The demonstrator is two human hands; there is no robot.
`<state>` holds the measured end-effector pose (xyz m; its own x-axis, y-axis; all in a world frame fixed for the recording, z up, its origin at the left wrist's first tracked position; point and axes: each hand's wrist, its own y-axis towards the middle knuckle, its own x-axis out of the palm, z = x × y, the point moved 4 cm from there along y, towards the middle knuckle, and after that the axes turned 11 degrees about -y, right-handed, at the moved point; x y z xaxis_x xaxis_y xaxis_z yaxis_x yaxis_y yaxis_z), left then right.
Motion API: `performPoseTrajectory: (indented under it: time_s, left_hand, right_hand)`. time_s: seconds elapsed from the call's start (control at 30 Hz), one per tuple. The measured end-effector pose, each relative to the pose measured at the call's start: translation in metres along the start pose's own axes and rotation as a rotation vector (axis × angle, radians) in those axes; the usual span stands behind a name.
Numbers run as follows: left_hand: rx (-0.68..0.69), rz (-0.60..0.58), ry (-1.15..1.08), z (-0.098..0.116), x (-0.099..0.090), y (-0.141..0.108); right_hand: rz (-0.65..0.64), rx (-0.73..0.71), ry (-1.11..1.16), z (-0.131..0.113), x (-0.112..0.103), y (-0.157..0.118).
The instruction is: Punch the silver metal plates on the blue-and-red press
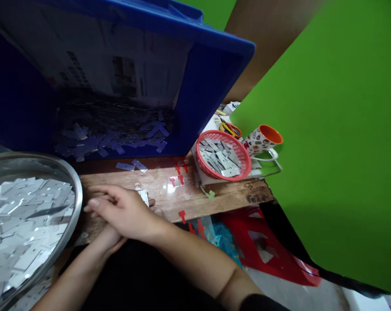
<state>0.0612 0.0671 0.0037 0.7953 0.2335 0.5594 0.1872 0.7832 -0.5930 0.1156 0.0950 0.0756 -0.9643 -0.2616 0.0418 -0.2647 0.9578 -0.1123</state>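
Observation:
My right hand (121, 209) crosses over my left wrist and points left, toward the steel bowl (79, 194). Its fingers are loosely bent and apart, with nothing visible between them. Mostly hidden beneath it, my left hand (152, 202) shows only some fingertips, closed around small flat metal plates (144, 197). A heap of similar metal plates (30, 216) fills the bowl. Two loose plates (132, 166) lie on the wooden bench (159, 203), beyond my hands.
A blue bin (221, 69) lies on its side with many plates inside. To the right stand a red basket (200, 162) of plates, scissors (228, 128) and a patterned mug (258, 140). Red tape marks (181, 216) dot the bench. A green panel (338, 129) bounds the right side.

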Motion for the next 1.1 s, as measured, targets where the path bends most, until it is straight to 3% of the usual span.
performPoseTrajectory:
  time_s: [0.07,0.17,0.27,0.4,0.53,0.63,0.87,1.03,1.1]
  left_hand:
    - [-0.084,-0.062,0.023,-0.002,0.003,-0.002]
    - [-0.196,-0.141,0.089,-0.005,0.005,-0.005]
    - [-0.201,-0.143,0.152,-0.004,0.004,-0.004]
    - [-0.205,-0.148,0.167,-0.004,0.005,-0.003]
    - [-0.188,-0.132,0.167,-0.006,0.003,-0.002]
    - [-0.191,-0.130,0.177,-0.007,0.001,-0.002]
    - [-0.208,-0.133,0.156,-0.006,0.004,-0.002]
    - [-0.131,-0.012,0.161,-0.009,0.005,0.000]
    - [-0.100,0.007,0.149,-0.009,0.005,0.000]
  right_hand:
    - [0.134,0.027,-0.145,0.006,-0.022,-0.007]
    - [0.397,0.164,-0.243,0.032,-0.078,-0.019]
    - [0.396,0.236,-0.227,0.059,-0.106,-0.025]
    - [0.269,0.285,-0.179,0.074,-0.099,-0.030]
    - [0.191,0.168,-0.402,0.064,-0.086,-0.031]
    - [0.189,0.165,-0.501,0.066,-0.088,-0.026]
    - [0.205,0.222,-0.354,0.081,-0.095,-0.020]
    - [0.098,0.194,-0.273,0.073,-0.085,-0.028]
    - [0.118,0.196,-0.257,0.072,-0.084,-0.029]
